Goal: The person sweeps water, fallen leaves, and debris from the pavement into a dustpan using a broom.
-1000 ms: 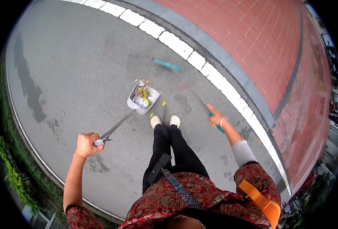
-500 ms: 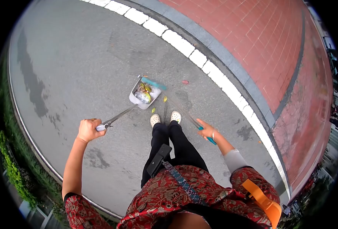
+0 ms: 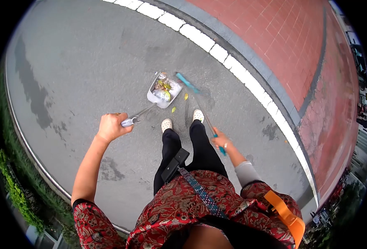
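Note:
My left hand (image 3: 113, 127) is closed round the grey handle of a long-handled dustpan (image 3: 152, 98), which rests on the asphalt with leaves and crumpled clear plastic inside. My right hand (image 3: 221, 140) grips the teal handle end of a broom, whose teal head (image 3: 187, 83) is just right of the dustpan's open side, apart from it. A yellow leaf (image 3: 186, 96) lies on the ground between the dustpan and my right shoe. Nearer my left shoe is a yellow-green leaf (image 3: 173, 109).
My light clogs (image 3: 167, 124) stand below the dustpan. A white painted line (image 3: 197, 36) and grey kerb (image 3: 233, 40) curve along the right, beside red paving (image 3: 291, 37). Green hedge plants (image 3: 15, 186) border the road at the left.
The broom head passed over the dustpan's edge and is now off to its right. The dustpan and my left hand have shifted right and forward. My feet have moved apart.

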### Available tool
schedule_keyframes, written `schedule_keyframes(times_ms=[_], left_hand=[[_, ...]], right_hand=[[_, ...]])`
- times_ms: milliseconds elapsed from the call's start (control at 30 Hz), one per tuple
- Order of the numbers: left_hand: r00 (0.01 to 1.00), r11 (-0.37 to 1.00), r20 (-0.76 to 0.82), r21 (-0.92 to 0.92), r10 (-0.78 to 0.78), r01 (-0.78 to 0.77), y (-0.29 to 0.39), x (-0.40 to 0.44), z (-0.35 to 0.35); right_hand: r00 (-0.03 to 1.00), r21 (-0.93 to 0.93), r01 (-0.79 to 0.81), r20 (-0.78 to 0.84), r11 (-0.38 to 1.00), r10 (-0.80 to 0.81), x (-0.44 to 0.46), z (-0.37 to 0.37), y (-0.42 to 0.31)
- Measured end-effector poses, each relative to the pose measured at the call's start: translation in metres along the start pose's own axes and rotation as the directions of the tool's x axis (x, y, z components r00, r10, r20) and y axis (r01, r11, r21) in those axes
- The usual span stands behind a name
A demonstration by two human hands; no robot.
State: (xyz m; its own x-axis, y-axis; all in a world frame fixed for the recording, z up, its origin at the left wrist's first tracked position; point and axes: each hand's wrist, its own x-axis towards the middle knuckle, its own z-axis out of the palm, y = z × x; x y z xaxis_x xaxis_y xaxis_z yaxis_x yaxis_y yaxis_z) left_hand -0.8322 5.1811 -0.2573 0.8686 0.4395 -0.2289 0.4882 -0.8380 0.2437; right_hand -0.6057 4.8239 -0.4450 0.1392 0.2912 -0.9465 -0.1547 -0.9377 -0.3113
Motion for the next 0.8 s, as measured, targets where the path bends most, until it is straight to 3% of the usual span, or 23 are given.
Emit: schedule_keyframes(times_ms=[100, 167, 233, 300, 400, 467, 533, 567, 600, 667, 733, 800], left_hand=[[0.999, 1.0, 0.036, -0.017, -0.008, 0.009, -0.007, -0.023, -0.001], [0.997, 0.999, 0.078, -0.035, -0.013, 0.016, -0.013, -0.04, -0.002], [0.999, 0.999, 0.054, -0.046, -0.006, 0.008, -0.019, -0.054, -0.002], [0.999, 0.999, 0.04, -0.053, -0.007, 0.009, -0.03, -0.058, 0.0], [0.995, 0.991, 0.025, -0.083, -0.101, 0.102, -0.044, -0.077, 0.002], [0.989, 0.987, -0.023, -0.058, -0.148, 0.147, -0.053, -0.081, 0.0], [0.991, 0.99, -0.01, -0.056, -0.13, 0.13, -0.058, -0.079, 0.004], [0.994, 0.992, -0.007, -0.06, -0.109, 0.108, -0.06, -0.078, 0.005], [0.994, 0.992, -0.014, -0.065, -0.106, 0.105, -0.062, -0.079, 0.005], [0.996, 0.993, 0.002, -0.069, -0.093, 0.093, -0.068, -0.081, 0.004], [0.996, 0.993, -0.004, -0.072, -0.091, 0.091, -0.073, -0.083, 0.005], [0.997, 0.994, -0.003, -0.075, -0.082, 0.081, -0.075, -0.085, 0.003]], right_hand=[[0.995, 0.145, 0.069, 0.067, 0.987, -0.079, -0.019, -0.014, -0.015], [0.983, -0.063, 0.172, -0.047, 0.983, -0.175, -0.012, -0.017, -0.037], [0.962, -0.313, 0.138, -0.183, 0.94, -0.202, 0.004, -0.021, -0.081], [0.91, -0.518, 0.133, -0.274, 0.845, -0.312, 0.081, -0.026, -0.097], [0.955, -0.403, 0.069, -0.238, 0.913, -0.177, 0.12, -0.001, -0.155], [0.946, -0.549, -0.055, -0.295, 0.834, -0.132, 0.122, 0.036, -0.175], [0.94, -0.578, -0.013, -0.285, 0.816, -0.187, 0.237, 0.074, -0.084], [0.964, -0.737, 0.026, -0.16, 0.675, -0.211, 0.159, 0.093, -0.11], [0.973, -0.757, 0.131, -0.025, 0.64, -0.228, 0.099, 0.096, -0.121], [0.969, -0.559, 0.247, 0.135, 0.791, -0.207, 0.032, 0.078, -0.122], [0.978, -0.385, 0.173, 0.176, 0.907, -0.111, 0.012, 0.042, -0.101], [0.982, -0.379, 0.183, 0.112, 0.907, -0.151, -0.005, 0.025, -0.089]])
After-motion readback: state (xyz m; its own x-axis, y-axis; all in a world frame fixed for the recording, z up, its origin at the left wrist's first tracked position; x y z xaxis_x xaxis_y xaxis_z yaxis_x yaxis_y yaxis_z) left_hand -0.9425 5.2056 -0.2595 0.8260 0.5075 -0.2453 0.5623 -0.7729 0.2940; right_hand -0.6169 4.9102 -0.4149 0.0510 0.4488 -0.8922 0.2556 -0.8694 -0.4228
